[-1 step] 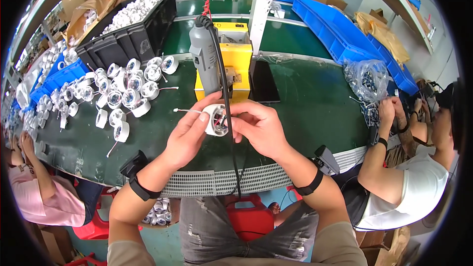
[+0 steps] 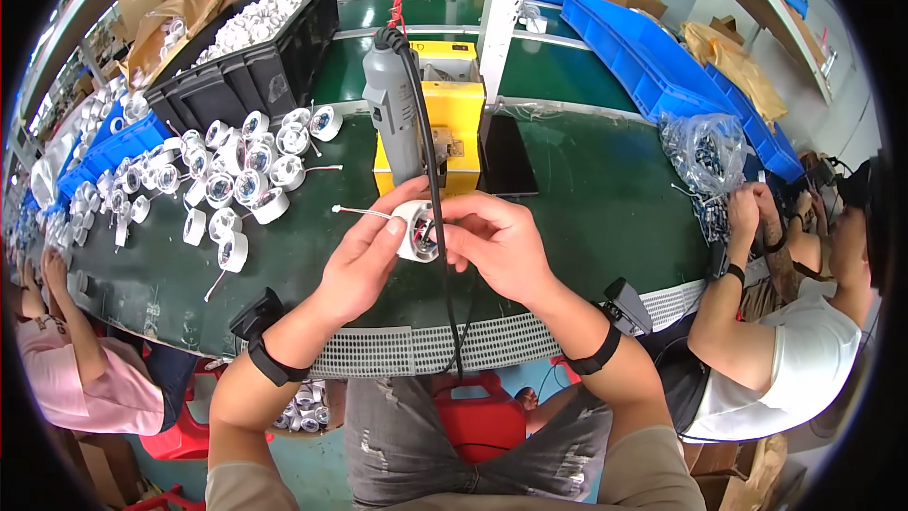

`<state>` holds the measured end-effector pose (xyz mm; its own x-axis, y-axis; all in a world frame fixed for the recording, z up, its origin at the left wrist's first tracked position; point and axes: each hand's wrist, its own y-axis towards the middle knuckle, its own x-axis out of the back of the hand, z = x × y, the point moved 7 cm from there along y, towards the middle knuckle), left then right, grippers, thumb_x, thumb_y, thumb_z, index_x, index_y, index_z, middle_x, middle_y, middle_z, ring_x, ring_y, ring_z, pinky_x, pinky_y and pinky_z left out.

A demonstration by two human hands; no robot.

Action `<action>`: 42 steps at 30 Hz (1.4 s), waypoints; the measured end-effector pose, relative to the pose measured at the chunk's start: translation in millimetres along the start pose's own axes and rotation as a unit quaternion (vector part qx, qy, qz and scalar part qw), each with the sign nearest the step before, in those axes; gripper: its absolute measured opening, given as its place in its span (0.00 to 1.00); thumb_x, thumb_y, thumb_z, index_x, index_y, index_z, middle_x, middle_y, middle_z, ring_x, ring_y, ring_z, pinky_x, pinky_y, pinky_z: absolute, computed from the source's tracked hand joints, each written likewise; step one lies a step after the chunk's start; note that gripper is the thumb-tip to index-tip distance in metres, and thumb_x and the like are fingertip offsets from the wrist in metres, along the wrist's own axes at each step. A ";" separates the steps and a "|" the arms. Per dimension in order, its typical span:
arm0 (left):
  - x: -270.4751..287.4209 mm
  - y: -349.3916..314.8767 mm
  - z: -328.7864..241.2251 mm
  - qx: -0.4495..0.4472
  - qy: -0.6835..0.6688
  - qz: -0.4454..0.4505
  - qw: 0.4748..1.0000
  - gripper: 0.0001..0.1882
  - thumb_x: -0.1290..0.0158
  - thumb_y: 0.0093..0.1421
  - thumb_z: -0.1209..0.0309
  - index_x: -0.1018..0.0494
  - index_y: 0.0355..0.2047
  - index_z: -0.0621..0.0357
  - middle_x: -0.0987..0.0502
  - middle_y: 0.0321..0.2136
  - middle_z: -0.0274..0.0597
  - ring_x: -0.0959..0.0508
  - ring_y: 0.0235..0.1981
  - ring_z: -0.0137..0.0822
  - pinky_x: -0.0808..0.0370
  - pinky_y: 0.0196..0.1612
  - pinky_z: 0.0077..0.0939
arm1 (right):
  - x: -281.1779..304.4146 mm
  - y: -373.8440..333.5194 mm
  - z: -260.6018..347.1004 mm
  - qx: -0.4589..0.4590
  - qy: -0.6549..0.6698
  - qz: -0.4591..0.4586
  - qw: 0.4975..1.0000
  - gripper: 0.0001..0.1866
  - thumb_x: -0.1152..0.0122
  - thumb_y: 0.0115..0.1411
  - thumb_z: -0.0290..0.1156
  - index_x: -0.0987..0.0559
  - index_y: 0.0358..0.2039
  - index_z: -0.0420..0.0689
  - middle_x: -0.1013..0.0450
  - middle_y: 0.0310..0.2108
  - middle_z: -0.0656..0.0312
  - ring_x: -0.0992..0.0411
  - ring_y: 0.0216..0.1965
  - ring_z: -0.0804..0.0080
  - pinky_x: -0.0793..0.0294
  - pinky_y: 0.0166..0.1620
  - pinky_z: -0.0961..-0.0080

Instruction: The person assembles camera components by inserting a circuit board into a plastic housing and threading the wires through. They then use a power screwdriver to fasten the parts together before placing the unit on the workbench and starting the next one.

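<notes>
Above the bench, in front of a hanging grey power tool, is a white round housing (image 2: 409,244) with red and dark wires showing in its open side. My left hand (image 2: 362,260) grips its left side between thumb and fingers. A thin white lead with a small connector (image 2: 338,209) sticks out to the left over those fingers. My right hand (image 2: 501,244) is closed at the open right side, thumb and fingertips against the rim and wires. The tool's black cable (image 2: 438,189) hangs across the front and partly hides the right fingertips.
The grey power tool (image 2: 390,104) hangs before a yellow stand (image 2: 452,114). Several similar white units (image 2: 251,187) lie at left, by a black crate (image 2: 236,76) of white parts. Blue trays (image 2: 643,61) stand at right. Co-workers sit on both sides; one handles a plastic bag (image 2: 705,147).
</notes>
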<state>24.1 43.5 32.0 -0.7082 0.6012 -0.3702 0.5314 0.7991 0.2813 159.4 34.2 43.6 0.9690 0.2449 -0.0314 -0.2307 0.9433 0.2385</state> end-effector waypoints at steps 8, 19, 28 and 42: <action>-6.8 -3.1 8.8 0.033 0.013 0.032 0.999 0.30 0.65 0.71 0.66 0.62 0.69 0.56 0.36 0.55 0.40 0.36 0.56 0.30 0.40 0.59 0.25 | 2.2 -1.9 9.7 0.155 -0.177 -0.066 0.970 0.11 0.32 0.52 0.22 0.20 0.37 0.39 0.29 0.33 0.63 0.30 0.30 0.80 0.30 0.34 0.83; -1.1 3.4 11.6 0.122 0.125 0.014 0.984 0.29 0.56 0.68 0.64 0.50 0.66 0.58 0.33 0.55 0.41 0.28 0.53 0.34 0.30 0.54 0.32 | 9.3 6.5 -0.7 0.096 -0.127 -0.073 0.984 0.14 0.36 0.54 0.18 0.24 0.42 0.36 0.25 0.37 0.62 0.24 0.36 0.76 0.23 0.39 0.81; 36.2 -1.4 40.1 0.212 0.072 -0.120 0.967 0.17 0.53 0.59 0.77 0.35 0.50 0.67 0.27 0.40 0.43 0.21 0.36 0.36 0.18 0.38 0.29 | -9.8 38.0 43.4 0.245 -0.311 -0.154 0.905 0.24 0.32 0.50 0.25 0.28 0.48 0.36 0.24 0.39 0.54 0.23 0.37 0.69 0.24 0.41 0.73; 43.1 -1.2 44.3 0.245 0.078 -0.145 0.956 0.16 0.58 0.66 0.74 0.36 0.53 0.67 0.26 0.40 0.44 0.20 0.35 0.37 0.18 0.40 0.30 | -6.0 88.7 60.8 0.311 -0.061 -0.231 0.920 0.27 0.58 0.69 0.40 0.45 0.60 0.35 0.34 0.18 0.62 0.35 0.17 0.77 0.33 0.26 0.79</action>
<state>13.5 68.5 -23.4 -0.8988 0.3778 -0.2224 0.4296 0.8601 -0.2750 138.5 102.8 123.9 0.9623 -0.2132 -0.1688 0.2668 0.6210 0.7370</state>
